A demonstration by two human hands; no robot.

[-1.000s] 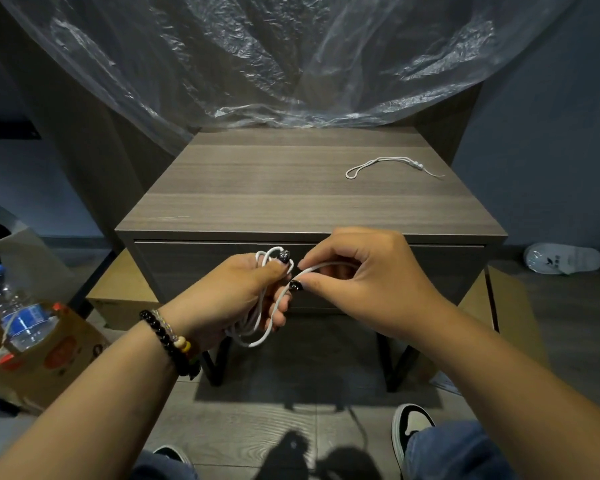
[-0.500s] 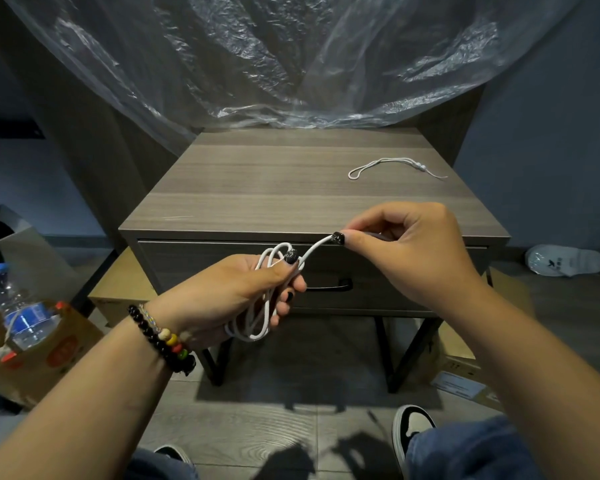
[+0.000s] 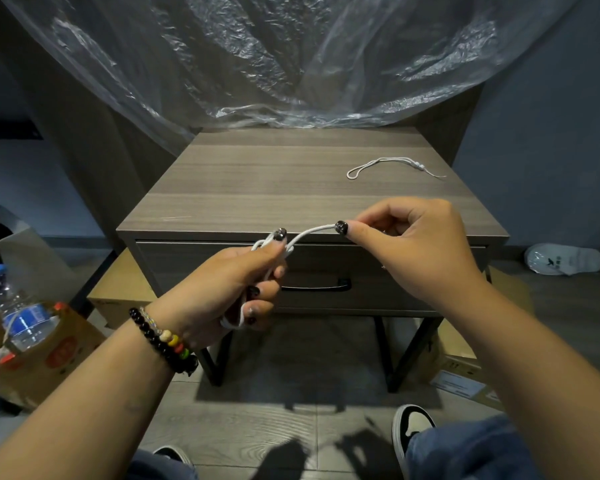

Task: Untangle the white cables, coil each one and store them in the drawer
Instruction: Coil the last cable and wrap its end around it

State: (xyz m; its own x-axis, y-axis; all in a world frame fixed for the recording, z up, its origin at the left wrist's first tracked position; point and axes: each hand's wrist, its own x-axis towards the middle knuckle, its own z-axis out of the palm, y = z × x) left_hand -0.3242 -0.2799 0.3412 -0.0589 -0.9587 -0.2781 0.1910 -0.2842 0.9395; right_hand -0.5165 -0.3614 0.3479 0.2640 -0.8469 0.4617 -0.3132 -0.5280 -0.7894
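Wood-grain nightstand [image 3: 257,188]; plastic sheet [image 3: 291,57] behind; grey walls

Left hand [image 3: 232,289] fingers curled, gripping; right hand [image 3: 416,244] raised, thumb-forefinger pinching.

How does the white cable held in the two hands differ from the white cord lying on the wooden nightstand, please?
The white cable in the hands is held in the air, bundled in loops in the left hand, its end pinched by the right hand; the thin white cord on the nightstand lies untouched and stretched out as one long loop. The held cable looks thicker; the cord carries small beads. Both are white and outside the closed drawer.
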